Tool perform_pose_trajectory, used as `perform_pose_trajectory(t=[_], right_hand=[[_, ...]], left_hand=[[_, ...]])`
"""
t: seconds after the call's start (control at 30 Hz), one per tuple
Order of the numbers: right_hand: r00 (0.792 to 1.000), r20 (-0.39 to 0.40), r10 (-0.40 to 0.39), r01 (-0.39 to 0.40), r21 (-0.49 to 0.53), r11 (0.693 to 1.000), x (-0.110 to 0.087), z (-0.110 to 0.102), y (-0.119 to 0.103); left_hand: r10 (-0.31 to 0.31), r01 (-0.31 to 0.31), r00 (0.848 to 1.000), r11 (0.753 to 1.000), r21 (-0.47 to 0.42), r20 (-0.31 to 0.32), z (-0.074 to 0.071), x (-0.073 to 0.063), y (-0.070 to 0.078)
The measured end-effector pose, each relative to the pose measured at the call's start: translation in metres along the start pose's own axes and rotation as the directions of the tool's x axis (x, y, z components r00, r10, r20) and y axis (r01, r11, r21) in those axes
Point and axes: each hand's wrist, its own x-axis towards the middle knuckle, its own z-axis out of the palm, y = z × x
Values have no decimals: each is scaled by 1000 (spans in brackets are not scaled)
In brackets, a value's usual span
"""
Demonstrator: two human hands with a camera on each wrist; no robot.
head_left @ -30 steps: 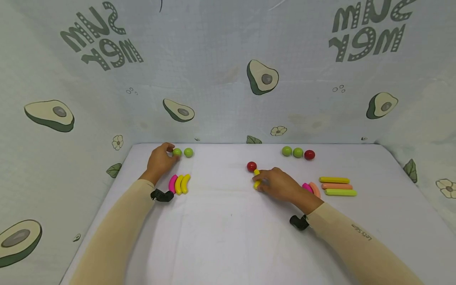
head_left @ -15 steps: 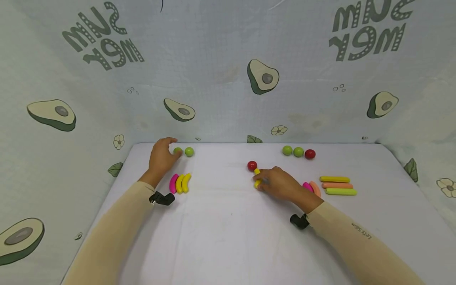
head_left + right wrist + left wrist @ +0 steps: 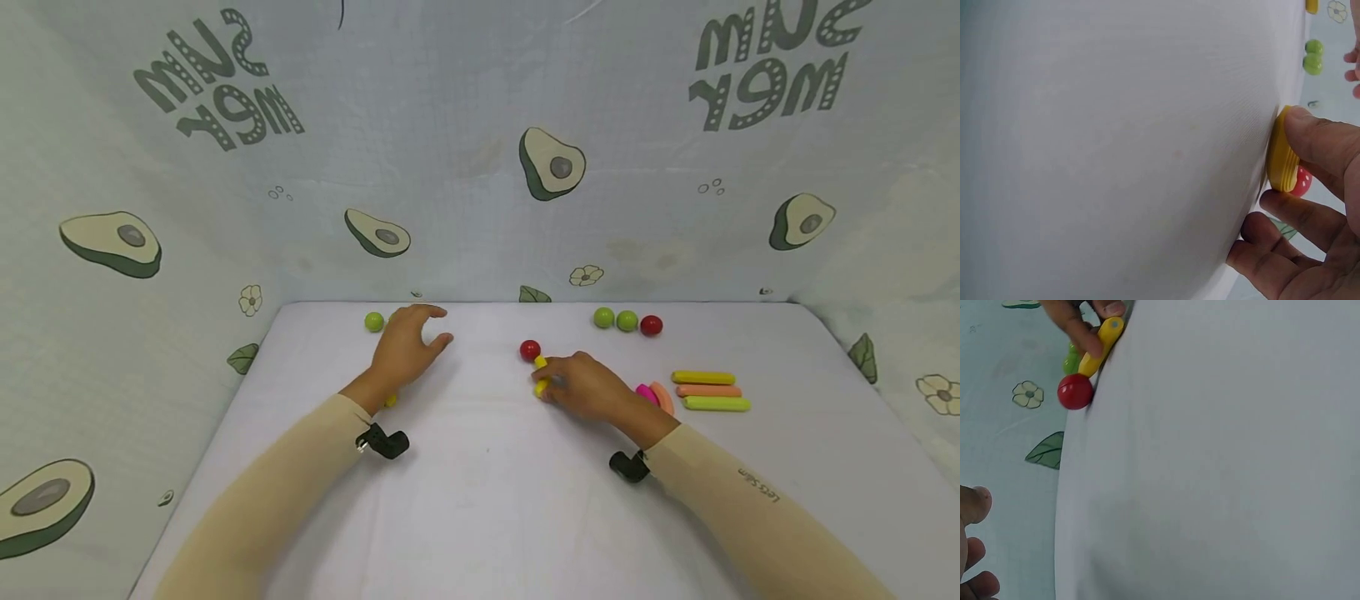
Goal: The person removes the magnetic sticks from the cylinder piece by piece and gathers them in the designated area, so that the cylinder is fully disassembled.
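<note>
My right hand (image 3: pixel 588 385) pinches a yellow toy banana (image 3: pixel 1281 150) between thumb and fingers, low over the white cloth. The banana's far end is right at a shiny red ball (image 3: pixel 530 350). To the left, my left hand (image 3: pixel 408 343) hovers over the table with thumb and fingers apart, holding nothing. Behind and beside it is a green ball (image 3: pixel 374 322); a second one is mostly covered by the hand. Under the left wrist peeks the tip of a yellow curved piece (image 3: pixel 391 401), its neighbours hidden.
At the back right, two green balls (image 3: pixel 603 317) and a red ball (image 3: pixel 651 326) stand in a row. Magenta and orange curved pieces (image 3: pixel 662 397) lie behind the right wrist. Three coloured sticks (image 3: pixel 708 391) lie further right. A patterned cloth wall (image 3: pixel 465 167) rises behind the table.
My left hand has come away from the left green ball and moved right, over the second one, its arm now covering the left curved pieces. The right hand has stayed on the banana.
</note>
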Motion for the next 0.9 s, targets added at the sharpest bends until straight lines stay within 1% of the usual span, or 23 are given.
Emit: perform_pose_trajectory(t=[0.1,0.2,0.33,0.47,0.6,0.7,0.9], right_hand=[[1000,2,2,-2,-4,1000,0,0,0],[1000,4,2,-2,-10,1000,0,0,0],[1000,11,1,-1,-12,1000,0,1,0],[1000,14,-9,9,-20,1000,2,2,1],[1000,12,-14,15,-27,1000,3,2,2],[1000,8,-22,22,-31,999,2,2,2],[999,-3,-36,36,-45,998,3,2,2]], left_hand=[[22,-23,998,1000,7,58,14,1,11],[22,-23,994,1000,4,105,27,2,20],[16,-15,989,1000,-2,148,42,5,27],[22,-17,983,1000,-24,180,54,7,33],[14,-2,980,998,-60,200,65,10,36],[14,-1,975,998,-62,220,73,12,37],[69,-73,967,997,6,244,85,17,45]])
